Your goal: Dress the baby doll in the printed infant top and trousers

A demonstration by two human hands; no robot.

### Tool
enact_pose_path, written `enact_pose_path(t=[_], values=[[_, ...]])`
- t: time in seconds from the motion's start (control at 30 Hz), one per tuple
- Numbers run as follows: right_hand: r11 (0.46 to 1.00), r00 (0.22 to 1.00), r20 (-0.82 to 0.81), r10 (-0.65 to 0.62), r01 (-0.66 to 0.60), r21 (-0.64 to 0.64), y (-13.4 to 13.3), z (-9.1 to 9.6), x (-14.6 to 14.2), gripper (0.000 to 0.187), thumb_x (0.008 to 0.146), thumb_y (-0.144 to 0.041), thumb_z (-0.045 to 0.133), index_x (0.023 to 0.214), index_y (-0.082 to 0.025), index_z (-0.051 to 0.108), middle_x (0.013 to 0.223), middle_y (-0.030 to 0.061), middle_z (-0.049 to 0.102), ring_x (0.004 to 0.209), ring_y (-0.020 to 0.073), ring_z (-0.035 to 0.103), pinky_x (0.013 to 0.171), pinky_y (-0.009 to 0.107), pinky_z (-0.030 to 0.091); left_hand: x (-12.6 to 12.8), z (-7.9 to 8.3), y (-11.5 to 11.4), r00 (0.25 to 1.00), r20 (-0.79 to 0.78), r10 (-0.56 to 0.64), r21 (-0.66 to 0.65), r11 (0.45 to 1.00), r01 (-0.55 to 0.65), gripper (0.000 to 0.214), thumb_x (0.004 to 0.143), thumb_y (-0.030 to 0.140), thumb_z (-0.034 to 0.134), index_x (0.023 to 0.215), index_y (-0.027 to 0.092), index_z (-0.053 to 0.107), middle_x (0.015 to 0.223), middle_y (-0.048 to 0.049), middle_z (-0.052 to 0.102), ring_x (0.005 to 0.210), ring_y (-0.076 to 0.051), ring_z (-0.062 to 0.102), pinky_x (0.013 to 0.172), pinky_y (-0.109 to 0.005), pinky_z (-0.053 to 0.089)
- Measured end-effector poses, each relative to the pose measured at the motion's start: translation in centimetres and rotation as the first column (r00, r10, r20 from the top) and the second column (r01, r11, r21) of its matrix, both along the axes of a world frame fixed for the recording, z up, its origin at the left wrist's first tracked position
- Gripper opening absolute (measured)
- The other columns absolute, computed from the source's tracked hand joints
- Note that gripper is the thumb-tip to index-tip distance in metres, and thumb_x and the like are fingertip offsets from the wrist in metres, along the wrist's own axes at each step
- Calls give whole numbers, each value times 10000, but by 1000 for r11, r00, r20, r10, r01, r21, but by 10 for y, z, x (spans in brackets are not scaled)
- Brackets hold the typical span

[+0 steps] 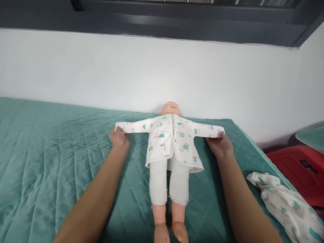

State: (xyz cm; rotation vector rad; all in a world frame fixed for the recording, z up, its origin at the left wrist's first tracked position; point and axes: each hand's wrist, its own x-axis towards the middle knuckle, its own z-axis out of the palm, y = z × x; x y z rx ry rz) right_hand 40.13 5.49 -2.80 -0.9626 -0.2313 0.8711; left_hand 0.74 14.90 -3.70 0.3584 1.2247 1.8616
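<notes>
A baby doll lies on its back, its head against the wall and its feet towards me. It wears a white baby jacket with small teal and red prints, and white cloth covers its legs down to the shins. Both sleeves are stretched out sideways. My left hand is closed on the cuff of the sleeve at the left. At the other side, my right hand pinches the right sleeve's cuff, thumb on top. The doll's own hands are not visible.
A green quilted cover lies under the doll and meets the white wall. At the lower right lies a crumpled printed cloth. Beyond the edge there is a red plastic object. A dark window frame runs above.
</notes>
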Motion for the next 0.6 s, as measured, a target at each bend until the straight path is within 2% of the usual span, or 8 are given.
enact_pose_path(t=[0.1,0.17,0.27,0.3,0.37,0.47,0.53,0.6], values=[[976,947,263,-184,207,-64,0,-2,9,234,982,-223,384,847,-202,573,897,49,687,923,200,705,812,425,622,-3,0,-5,989,-117,88,27,996,-86,256,858,-20,468,1029,165,511,989,-22,641,949,-128,671,968,-355,528],[941,884,358,-302,336,-36,-2,-2,7,63,905,-202,510,908,-209,572,1035,47,680,1066,198,674,933,422,581,-3,2,-9,968,-199,156,77,987,-143,328,830,-31,493,1081,179,508,1197,-61,625,1173,-139,616,1099,-336,438],[910,741,552,-383,406,87,-11,3,-15,249,839,-222,635,1087,-237,620,1297,51,637,1313,192,554,1134,413,438,4,6,-17,884,-429,189,175,977,-124,373,825,0,528,1157,170,539,1375,-102,564,1356,-175,501,1200,-353,324],[921,680,638,-361,365,133,-15,6,-27,295,843,-252,650,1137,-246,638,1348,54,626,1345,198,533,1168,421,397,9,7,-21,838,-513,188,211,973,-89,377,839,27,535,1190,165,547,1386,-107,564,1364,-189,494,1211,-371,311],[972,576,784,-230,170,160,-25,14,-54,344,884,-338,640,1220,-267,661,1401,57,621,1349,225,543,1187,465,371,21,9,-30,747,-644,166,271,962,20,363,878,90,530,1230,170,568,1366,-96,596,1337,-197,519,1210,-386,321],[985,445,893,68,-170,9,-37,27,-92,398,931,-444,613,1297,-295,664,1449,42,605,1376,256,525,1203,506,343,43,15,-46,647,-762,36,283,917,282,299,920,162,510,1193,199,625,1278,-66,670,1259,-195,588,1163,-383,399],[951,323,927,188,-295,-90,-38,35,-111,416,945,-467,598,1322,-301,658,1497,29,563,1434,256,461,1236,493,291,55,20,-58,537,-840,-75,238,839,489,277,941,205,503,1176,203,650,1256,-70,696,1234,-205,617,1137,-403,439],[924,213,945,248,-345,-165,-31,42,-123,450,953,-481,581,1364,-305,630,1545,19,509,1476,252,400,1256,477,256,64,26,-67,405,-904,-138,184,730,658,278,958,244,509,1185,198,662,1304,-83,688,1268,-213,607,1153,-426,434]])
